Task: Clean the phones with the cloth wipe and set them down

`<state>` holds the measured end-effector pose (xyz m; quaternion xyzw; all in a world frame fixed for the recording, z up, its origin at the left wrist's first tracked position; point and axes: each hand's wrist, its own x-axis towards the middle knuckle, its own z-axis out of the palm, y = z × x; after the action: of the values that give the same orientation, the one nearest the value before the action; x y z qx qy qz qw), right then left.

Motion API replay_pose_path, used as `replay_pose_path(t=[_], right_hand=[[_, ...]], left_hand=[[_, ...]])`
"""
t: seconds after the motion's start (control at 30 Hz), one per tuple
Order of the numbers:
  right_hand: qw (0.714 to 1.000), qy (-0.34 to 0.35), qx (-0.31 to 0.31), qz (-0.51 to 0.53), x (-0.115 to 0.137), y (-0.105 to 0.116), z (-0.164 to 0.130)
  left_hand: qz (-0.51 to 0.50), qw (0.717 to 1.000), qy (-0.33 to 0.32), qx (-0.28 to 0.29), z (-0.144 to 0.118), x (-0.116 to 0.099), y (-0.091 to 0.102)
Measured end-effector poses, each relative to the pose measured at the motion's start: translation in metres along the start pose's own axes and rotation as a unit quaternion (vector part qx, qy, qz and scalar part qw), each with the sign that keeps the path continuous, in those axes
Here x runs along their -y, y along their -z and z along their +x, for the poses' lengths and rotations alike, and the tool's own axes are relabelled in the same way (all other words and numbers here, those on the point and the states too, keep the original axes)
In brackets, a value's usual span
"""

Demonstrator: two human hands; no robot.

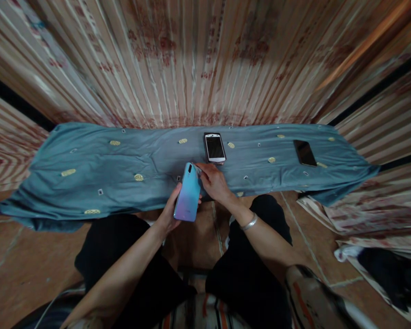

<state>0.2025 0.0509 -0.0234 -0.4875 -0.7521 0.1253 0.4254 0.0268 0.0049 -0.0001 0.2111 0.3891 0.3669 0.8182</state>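
Between the fingers of the left hand (pixel 169 214), closed around it, the blue phone (pixel 188 193) is resting while the right hand (pixel 213 180) is pinching its top edge, so it could be slipping onto the cloth (pixel 89 169).

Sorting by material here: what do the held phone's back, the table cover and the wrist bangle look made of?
Phone: glossy glass or plastic, a blue-to-purple sheen. Cover: soft woven cloth, matte and creased. Bangle: apparently silvery metal, with a bright glint.
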Motion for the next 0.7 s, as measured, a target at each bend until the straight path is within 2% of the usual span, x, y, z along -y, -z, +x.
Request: replay_pose_path(t=[0.23,0.5,0.7], right_hand=[[1.000,0.019,0.014,0.010,0.011,0.003,0.002],[0.999,0.035,0.013,-0.029,0.003,-0.002,-0.001],[0.995,0.061,0.043,-0.073,0.011,-0.006,-0.010]], left_hand=[[0.001,1.000,0.018,0.003,0.005,0.011,0.002],[-0.013,1.000,0.000,-0.005,0.004,0.001,0.007],[-0.030,0.999,-0.008,-0.012,0.007,0.001,0.006]])
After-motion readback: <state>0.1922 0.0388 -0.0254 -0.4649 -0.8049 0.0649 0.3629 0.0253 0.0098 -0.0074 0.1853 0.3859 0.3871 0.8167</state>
